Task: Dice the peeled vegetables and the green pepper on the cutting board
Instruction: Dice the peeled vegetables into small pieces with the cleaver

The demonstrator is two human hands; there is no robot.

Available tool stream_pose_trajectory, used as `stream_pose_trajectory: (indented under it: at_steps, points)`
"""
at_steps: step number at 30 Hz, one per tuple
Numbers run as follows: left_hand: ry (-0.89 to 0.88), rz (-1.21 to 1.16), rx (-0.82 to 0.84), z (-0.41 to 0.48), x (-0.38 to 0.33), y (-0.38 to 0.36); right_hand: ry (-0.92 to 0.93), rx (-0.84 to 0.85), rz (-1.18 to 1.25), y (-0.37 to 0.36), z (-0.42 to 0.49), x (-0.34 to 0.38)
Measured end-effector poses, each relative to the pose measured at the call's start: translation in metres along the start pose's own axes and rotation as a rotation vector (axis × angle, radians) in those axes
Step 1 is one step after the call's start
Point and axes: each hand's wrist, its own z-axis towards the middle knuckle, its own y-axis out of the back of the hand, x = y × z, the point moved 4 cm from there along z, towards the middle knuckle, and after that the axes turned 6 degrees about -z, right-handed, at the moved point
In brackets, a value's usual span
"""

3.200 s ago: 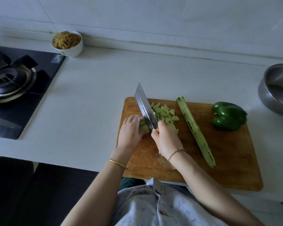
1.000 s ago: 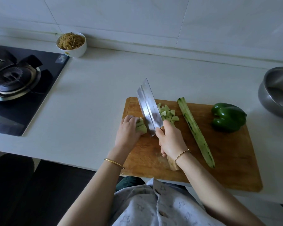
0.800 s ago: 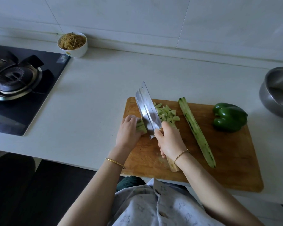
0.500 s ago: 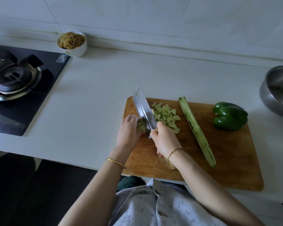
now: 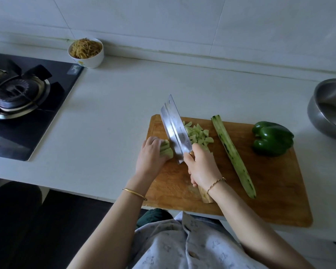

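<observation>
The left hand is curled over the last bundled strips near the cutting board's left edge; the cleaver is gripped by the right hand. Dice are piled; one peeled length and the green pepper remain uncut.

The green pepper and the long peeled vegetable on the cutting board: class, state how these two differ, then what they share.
1. The green pepper is squat and lobed; the long peeled vegetable is slim and straight.
2. The pepper is dark glossy green; the vegetable is pale with dark streaks.
3. The pepper lies at the cutting board's far right; the vegetable is nearer the middle.
Shared: both lie uncut and untouched.
</observation>
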Motion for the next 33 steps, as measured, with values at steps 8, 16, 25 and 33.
stream_pose_trajectory:
  at_steps: [8,16,25,33]
  points:
    - [-0.024,0.016,-0.013,-0.001,-0.001,0.001,-0.005,0.049,-0.042,0.000,-0.001,0.006]
    - [-0.048,-0.003,-0.029,-0.001,0.000,-0.001,0.014,0.036,-0.222,-0.008,0.003,0.017]
    - [-0.026,-0.009,0.031,-0.003,0.005,0.004,-0.068,0.015,0.034,-0.009,0.007,-0.008]
    - [-0.023,0.001,0.041,0.006,-0.001,-0.002,-0.021,-0.029,0.057,0.008,0.005,0.000]
